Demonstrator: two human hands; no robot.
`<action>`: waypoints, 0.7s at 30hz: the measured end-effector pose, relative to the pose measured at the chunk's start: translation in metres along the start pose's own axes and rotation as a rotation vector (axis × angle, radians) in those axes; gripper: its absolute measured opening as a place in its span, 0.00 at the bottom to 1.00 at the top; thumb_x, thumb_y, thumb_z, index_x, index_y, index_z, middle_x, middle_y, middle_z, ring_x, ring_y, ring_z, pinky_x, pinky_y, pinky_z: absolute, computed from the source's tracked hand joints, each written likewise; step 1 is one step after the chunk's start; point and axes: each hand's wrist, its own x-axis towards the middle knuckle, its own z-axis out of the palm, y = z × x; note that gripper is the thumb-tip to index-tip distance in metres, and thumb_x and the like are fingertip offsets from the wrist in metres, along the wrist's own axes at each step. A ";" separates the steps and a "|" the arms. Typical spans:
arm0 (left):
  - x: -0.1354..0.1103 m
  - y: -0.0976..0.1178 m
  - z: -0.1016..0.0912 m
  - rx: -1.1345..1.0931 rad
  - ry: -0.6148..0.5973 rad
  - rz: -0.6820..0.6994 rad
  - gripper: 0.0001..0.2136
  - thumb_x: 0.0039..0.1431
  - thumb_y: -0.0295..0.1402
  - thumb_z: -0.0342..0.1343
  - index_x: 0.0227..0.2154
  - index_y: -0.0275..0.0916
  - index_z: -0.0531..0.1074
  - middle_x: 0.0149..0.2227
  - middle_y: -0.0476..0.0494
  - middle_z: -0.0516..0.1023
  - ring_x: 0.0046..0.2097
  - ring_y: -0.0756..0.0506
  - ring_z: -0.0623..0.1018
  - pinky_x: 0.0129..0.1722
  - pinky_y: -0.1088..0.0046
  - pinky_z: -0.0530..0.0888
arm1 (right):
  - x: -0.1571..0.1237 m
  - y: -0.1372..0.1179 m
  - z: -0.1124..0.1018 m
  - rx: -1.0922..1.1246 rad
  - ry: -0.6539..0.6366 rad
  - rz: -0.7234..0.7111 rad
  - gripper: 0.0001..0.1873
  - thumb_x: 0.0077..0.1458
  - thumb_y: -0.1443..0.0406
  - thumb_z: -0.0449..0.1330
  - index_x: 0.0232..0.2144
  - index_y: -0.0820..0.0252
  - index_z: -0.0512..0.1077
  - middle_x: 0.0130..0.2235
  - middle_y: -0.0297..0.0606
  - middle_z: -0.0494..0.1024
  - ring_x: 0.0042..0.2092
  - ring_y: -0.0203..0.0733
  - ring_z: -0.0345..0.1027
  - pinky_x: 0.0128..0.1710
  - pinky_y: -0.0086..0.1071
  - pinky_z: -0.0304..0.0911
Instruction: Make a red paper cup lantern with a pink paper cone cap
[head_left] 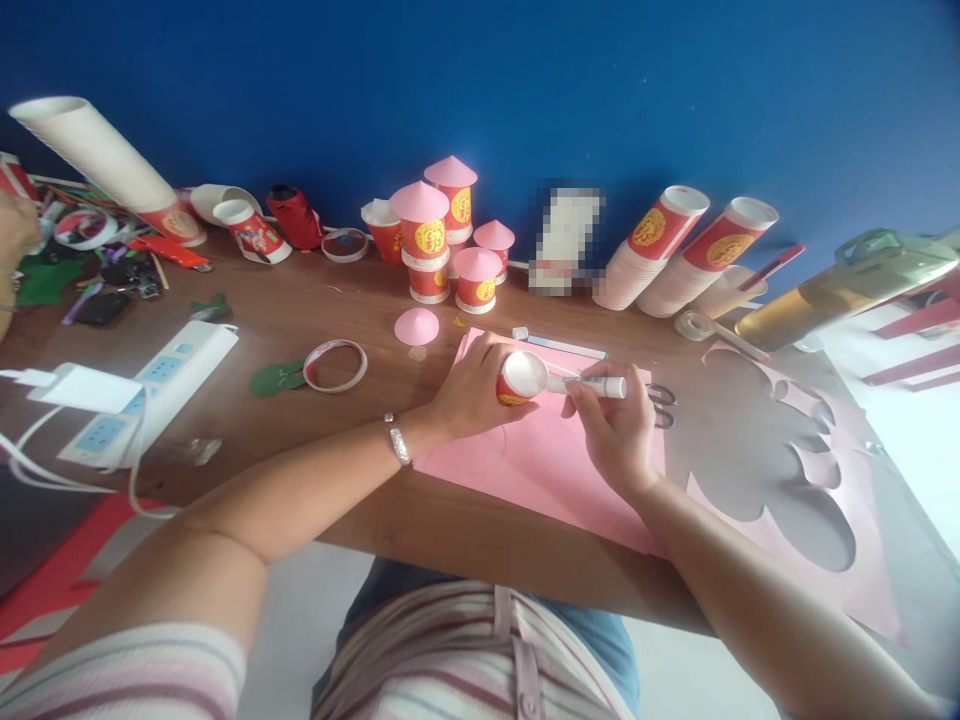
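Observation:
My left hand (471, 388) is wrapped round a small red paper cup (520, 377) that stands upside down on a pink paper sheet (540, 462). My right hand (616, 428) grips a white pen (596, 385) whose tip meets the cup's rim on the sheet. A silver bracelet sits on my left wrist. A faint drawn circle shows on the pink sheet near my left wrist. Scissors (661, 405) lie just right of my right hand.
Cups with pink cone tops (442, 235) stand at the back of the wooden table (315, 320). A loose pink cone (416, 325), a tape ring (334, 365), a white power strip (150, 390), stacked cups (686, 255) and a pink sheet with cut-out holes (795, 470) lie around.

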 end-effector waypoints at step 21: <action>-0.003 0.003 -0.004 -0.195 -0.170 0.012 0.31 0.48 0.47 0.71 0.51 0.42 0.65 0.52 0.37 0.68 0.55 0.35 0.73 0.55 0.50 0.76 | 0.044 -0.013 -0.009 0.093 0.004 0.186 0.22 0.56 0.48 0.68 0.29 0.56 0.66 0.17 0.24 0.69 0.18 0.33 0.63 0.21 0.28 0.57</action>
